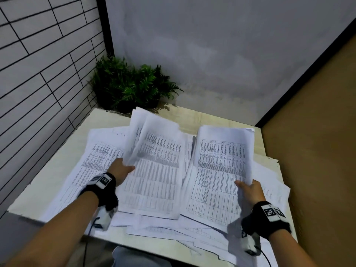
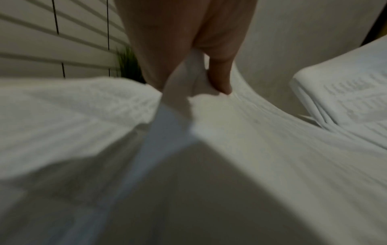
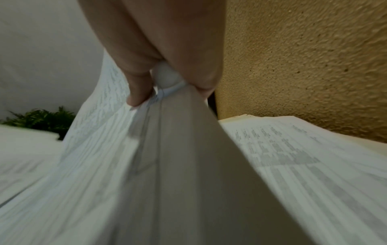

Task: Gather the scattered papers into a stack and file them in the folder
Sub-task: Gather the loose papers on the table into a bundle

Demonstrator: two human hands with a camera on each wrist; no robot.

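Printed white papers (image 1: 154, 182) with tables lie scattered and overlapping over the pale table (image 1: 57, 166). My left hand (image 1: 121, 168) pinches the near edge of a lifted bunch of sheets (image 1: 152, 135) at centre left; in the left wrist view the left hand (image 2: 188, 79) has thumb and fingers squeezing the bunch of sheets (image 2: 178, 92). My right hand (image 1: 248, 187) grips the near right corner of a second raised bundle (image 1: 223, 151); in the right wrist view the right hand (image 3: 167, 89) clamps the second bundle (image 3: 167, 149). No folder is in view.
A green potted plant (image 1: 133, 87) stands at the table's far left corner against a tiled wall (image 1: 38, 74). A brown textured wall (image 1: 317, 132) runs close along the right side. More sheets (image 1: 192, 236) hang over the table's near edge.
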